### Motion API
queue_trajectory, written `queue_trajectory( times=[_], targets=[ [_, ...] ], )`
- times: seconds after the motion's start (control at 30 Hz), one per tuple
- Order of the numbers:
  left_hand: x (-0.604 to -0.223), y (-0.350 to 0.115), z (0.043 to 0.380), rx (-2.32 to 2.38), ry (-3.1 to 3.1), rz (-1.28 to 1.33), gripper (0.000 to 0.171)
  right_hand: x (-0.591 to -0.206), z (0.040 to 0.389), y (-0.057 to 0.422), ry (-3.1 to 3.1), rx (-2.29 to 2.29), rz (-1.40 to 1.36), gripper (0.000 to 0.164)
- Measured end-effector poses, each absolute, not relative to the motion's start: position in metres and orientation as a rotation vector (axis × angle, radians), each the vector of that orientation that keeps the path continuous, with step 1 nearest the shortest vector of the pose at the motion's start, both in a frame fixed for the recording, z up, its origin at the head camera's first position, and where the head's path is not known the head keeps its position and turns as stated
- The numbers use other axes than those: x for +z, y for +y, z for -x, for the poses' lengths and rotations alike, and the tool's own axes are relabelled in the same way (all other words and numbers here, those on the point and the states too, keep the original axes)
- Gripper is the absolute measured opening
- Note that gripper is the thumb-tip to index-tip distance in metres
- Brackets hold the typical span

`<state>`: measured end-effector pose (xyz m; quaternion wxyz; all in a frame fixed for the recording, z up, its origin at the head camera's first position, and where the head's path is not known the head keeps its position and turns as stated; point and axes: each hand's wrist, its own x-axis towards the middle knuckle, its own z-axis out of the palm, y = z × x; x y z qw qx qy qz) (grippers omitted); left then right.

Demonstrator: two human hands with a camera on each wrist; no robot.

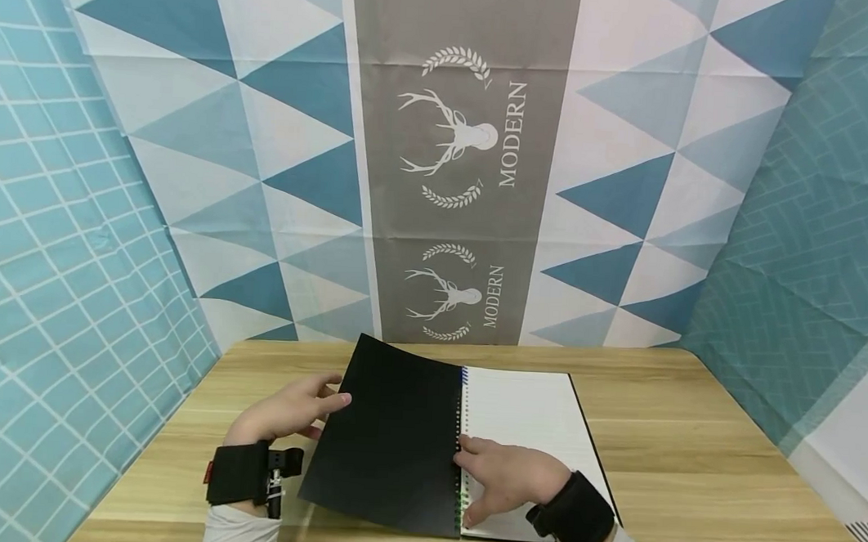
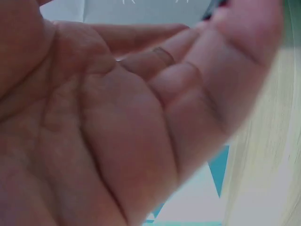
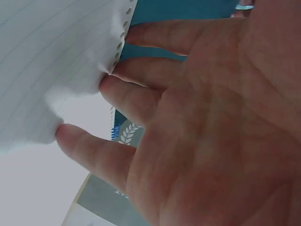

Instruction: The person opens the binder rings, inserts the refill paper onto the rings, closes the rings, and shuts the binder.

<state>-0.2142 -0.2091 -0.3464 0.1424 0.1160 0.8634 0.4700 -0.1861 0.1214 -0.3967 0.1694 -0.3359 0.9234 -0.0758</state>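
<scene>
An open notebook lies on the wooden table, its black cover (image 1: 396, 441) turned to the left and its lined white pages (image 1: 523, 398) on the right. Blue rings show at the top of the punched spine and green ones at the bottom. My left hand (image 1: 290, 411) pinches the cover's left edge, thumb on top and the other fingers partly hidden behind it; that edge stands lifted and bowed. Straight fingers of my right hand (image 1: 507, 475) press on the pages beside the spine. In the right wrist view, its fingertips (image 3: 68, 134) touch the lined sheet (image 3: 51, 61) along the holes.
The wooden table (image 1: 690, 448) extends on both sides of the notebook. Behind it hangs a patterned cloth (image 1: 452, 198) with triangles and deer heads, and blue tiled-pattern cloth (image 1: 52, 243) covers the left side. Each wrist wears a black strap (image 1: 239, 474).
</scene>
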Motion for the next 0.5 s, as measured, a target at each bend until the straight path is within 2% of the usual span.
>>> queue_trajectory(
  times=[0.27, 0.5],
  targets=[
    [-0.351, -0.209, 0.225, 1.502, 2.423, -0.45, 0.06, -0.397, 0.192, 0.134, 2.643, -0.298, 0.857, 0.089],
    [-0.352, -0.202, 0.232, 1.609, 2.303, -0.53, 0.054, -0.392, 0.209, 0.175, 2.683, -0.44, 0.569, 0.089]
  ],
)
